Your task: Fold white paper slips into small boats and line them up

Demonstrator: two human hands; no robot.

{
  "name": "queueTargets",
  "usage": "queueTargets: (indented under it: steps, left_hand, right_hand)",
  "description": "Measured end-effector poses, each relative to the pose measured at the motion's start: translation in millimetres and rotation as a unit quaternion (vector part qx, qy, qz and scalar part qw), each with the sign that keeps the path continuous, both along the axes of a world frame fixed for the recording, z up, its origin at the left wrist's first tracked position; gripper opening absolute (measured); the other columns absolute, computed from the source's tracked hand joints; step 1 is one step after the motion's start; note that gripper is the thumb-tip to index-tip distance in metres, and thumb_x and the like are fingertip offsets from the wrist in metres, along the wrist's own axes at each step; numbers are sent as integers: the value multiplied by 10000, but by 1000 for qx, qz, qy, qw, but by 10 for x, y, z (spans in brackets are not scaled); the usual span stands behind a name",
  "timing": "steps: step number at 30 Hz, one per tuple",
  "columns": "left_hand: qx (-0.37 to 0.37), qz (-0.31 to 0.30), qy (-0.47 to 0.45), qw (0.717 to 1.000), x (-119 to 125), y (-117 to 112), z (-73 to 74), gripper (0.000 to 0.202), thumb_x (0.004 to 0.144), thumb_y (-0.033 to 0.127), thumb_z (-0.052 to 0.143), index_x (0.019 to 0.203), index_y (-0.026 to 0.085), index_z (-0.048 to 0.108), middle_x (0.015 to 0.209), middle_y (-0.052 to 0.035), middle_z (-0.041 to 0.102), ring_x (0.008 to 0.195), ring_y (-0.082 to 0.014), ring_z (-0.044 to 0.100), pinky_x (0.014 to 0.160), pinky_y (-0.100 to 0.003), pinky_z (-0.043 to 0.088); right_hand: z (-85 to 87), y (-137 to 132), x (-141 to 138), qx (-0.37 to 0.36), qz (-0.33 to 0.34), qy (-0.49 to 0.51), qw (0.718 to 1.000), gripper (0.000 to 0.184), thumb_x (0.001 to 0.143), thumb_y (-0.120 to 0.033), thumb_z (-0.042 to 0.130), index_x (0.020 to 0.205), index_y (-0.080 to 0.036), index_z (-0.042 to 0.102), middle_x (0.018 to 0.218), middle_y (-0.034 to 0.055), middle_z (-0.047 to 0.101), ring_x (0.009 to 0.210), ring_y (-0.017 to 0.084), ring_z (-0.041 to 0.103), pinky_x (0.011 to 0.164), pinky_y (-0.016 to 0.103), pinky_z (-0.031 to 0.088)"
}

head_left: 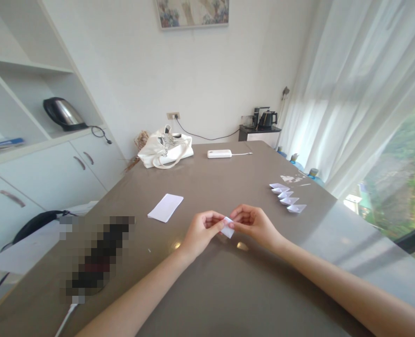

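A small folded piece of white paper (228, 230) is held above the table between my two hands. My left hand (204, 230) pinches its left side between thumb and fingers. On the other side, my right hand (253, 225) grips the upper right edge the same way. Part of the paper is hidden behind my thumbs. To the left of my hands lies a stack of white paper sheets (165, 208). Several folded paper boats (289, 201) stand in a slanting row to the right.
The brown table (207, 285) also bears a white handbag (167, 149) and a white power bank (219, 154) with a cable at the far side. Paper scraps (291, 178) lie beyond the boats. A dark pixelated object (98, 257) with a white cable is at the left.
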State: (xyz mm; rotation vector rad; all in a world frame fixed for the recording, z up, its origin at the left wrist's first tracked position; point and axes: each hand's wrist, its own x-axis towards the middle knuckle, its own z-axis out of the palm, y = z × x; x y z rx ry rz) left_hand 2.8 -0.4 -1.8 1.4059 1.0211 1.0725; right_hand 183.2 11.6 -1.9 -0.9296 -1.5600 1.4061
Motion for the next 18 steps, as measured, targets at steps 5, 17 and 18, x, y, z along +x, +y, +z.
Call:
queueTargets:
  steps: [5,17,18]
  left_hand:
    - [5,24,-1,1000,-6,10,-20,279,729,359,697,835,104,661,795,-79,709,734,-167,654,704,-257,507]
    - [2,13,33,999,-12,21,-31,242,738,316,674,842,98,679,779,-80,701,719,-164,638,691,-253,485]
    - [0,12,33,999,-8,16,-31,235,736,311,672,832,97,675,769,-78,696,708,-160,633,682,-250,481]
  right_hand:
    - [-41,25,8,-4,24,-77,997,391,719,-488,678,734,-98,661,600,33,640,541,118,578,528,222,454]
    - [-77,25,17,21,31,-98,994,357,753,-466,650,704,-112,649,576,24,620,529,116,545,531,226,433]
    - [-82,20,13,28,27,-104,994,352,761,-461,642,693,-116,641,572,22,613,525,115,540,526,225,428]
